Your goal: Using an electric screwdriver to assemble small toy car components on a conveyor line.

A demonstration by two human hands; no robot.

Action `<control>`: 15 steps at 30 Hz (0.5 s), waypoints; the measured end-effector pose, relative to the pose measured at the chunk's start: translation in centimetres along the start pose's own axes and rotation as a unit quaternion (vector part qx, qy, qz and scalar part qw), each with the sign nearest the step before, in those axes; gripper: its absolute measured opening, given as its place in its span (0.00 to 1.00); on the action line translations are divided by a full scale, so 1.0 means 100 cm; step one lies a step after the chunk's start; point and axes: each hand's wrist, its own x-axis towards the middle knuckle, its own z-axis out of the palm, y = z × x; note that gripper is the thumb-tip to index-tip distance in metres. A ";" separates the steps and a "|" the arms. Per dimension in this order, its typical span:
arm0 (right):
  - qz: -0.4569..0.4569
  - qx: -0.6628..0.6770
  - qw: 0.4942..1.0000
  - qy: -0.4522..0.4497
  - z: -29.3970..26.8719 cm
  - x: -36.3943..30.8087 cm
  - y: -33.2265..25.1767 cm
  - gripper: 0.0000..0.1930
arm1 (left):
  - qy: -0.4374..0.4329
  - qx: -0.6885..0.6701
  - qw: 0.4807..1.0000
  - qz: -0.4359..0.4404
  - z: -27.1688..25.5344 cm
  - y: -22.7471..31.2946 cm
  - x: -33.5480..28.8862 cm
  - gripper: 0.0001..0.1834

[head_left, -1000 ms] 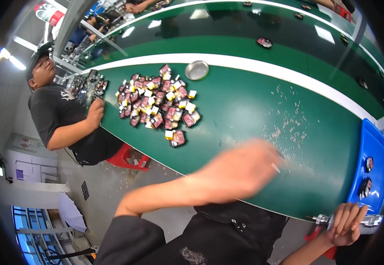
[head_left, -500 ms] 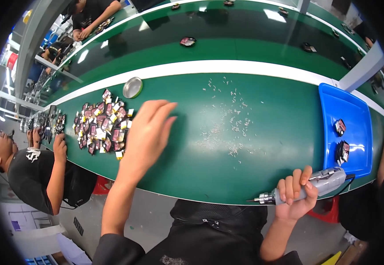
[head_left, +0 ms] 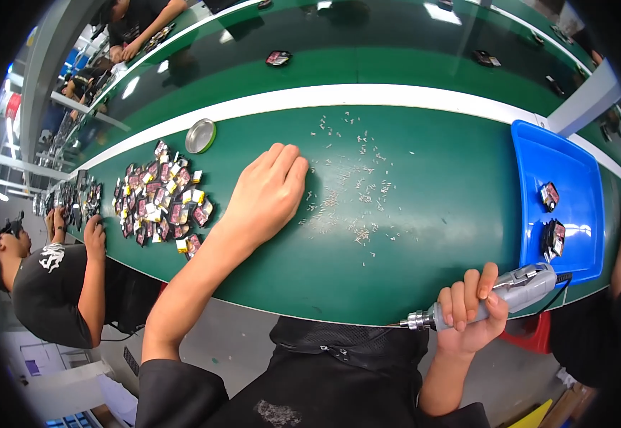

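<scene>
My left hand (head_left: 273, 187) is over the green table, just left of a scatter of tiny pale screws (head_left: 362, 189). Its fingers are curled together and turned downward, and their tips are hidden, so I cannot see what they hold. In my right hand (head_left: 473, 307) is a grey electric screwdriver (head_left: 526, 287), its bit pointing left along the table's near edge. Left of my left hand lies a heap of small black devices (head_left: 157, 200) with pinkish faces and white and yellow tabs.
A round metal tin (head_left: 200, 135) stands behind the heap. At the right, a blue tray (head_left: 574, 178) holds two black devices. A conveyor belt (head_left: 389, 68) carrying devices runs beyond the white rail (head_left: 353, 95). A co-worker (head_left: 53, 285) sits at the left.
My left hand has moved right, away from the heap toward the screws, and its spread fingers have drawn together. My right hand keeps hold of the screwdriver. The view has shifted slightly.
</scene>
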 end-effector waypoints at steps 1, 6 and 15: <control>-0.002 -0.003 1.000 0.001 0.000 -0.001 0.000 0.04 | 0.015 -0.045 0.998 -0.029 0.000 0.005 0.004 0.09; -0.003 -0.015 1.000 0.002 0.002 -0.010 0.004 0.04 | 0.017 -0.177 0.978 -0.108 -0.034 0.043 -0.023 0.08; -0.107 -0.001 0.994 0.005 0.040 0.000 -0.001 0.05 | 0.109 -0.437 0.881 -0.146 -0.029 0.105 -0.048 0.07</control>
